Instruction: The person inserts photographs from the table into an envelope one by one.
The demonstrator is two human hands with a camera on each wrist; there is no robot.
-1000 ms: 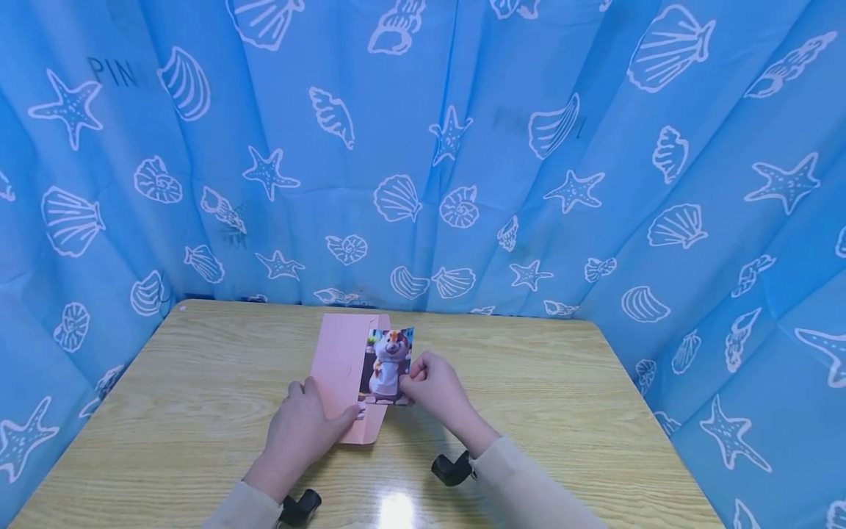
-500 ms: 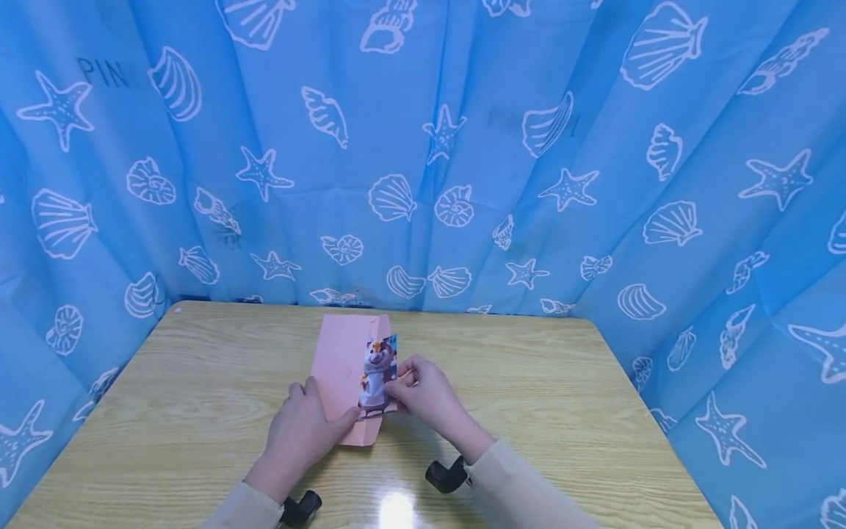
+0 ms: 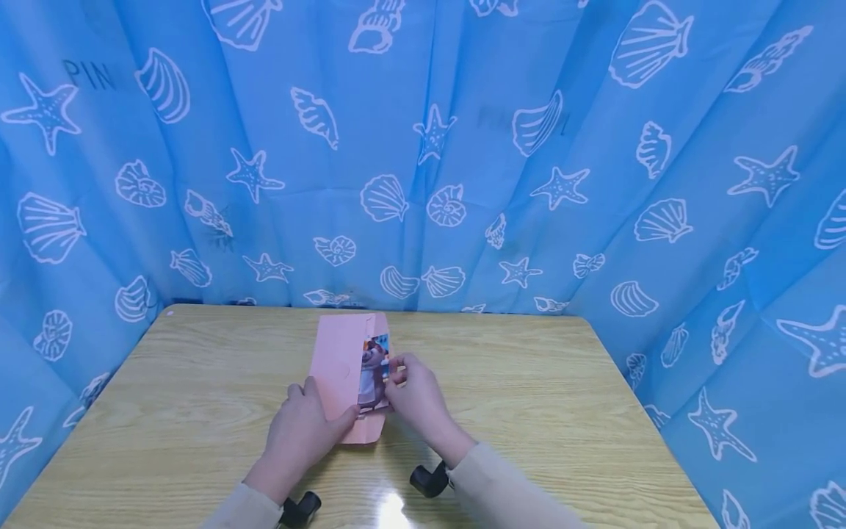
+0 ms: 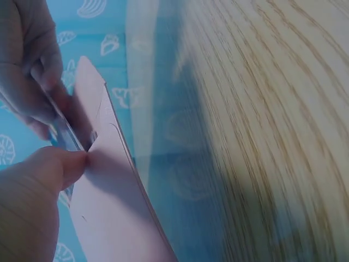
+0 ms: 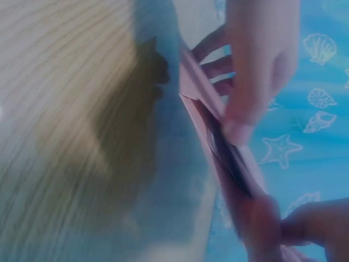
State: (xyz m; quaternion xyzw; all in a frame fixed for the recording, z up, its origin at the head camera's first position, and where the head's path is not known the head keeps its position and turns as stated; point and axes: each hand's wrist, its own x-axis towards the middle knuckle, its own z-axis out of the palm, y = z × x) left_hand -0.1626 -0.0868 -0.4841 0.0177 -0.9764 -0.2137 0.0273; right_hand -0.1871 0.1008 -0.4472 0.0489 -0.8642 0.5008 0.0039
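A pink envelope [image 3: 333, 353] is held up at a slant over the table, its flap folded out to the right. My left hand [image 3: 300, 426] grips its near left side, and the thumb [image 4: 68, 164] lies at the mouth of the pocket. A glossy photo [image 3: 372, 375] of a cartoon-like animal in a pale apron sits partly in that mouth, its left part hidden by the pocket. With thumb and fingertips, my right hand [image 3: 418, 397] pinches the photo's right edge. From the right wrist view, the pocket's dark opening [image 5: 232, 158] gapes between both hands.
Beneath the hands is a wood-grain table [image 3: 529, 411]. A blue curtain [image 3: 423, 162] with white shells and starfish hangs behind it and along both sides. Black wrist-worn devices [image 3: 429, 481] show near both cuffs.
The right hand has moved left with the photo, sliding it farther into the envelope, so less of the picture shows. The left hand keeps its grip in place.
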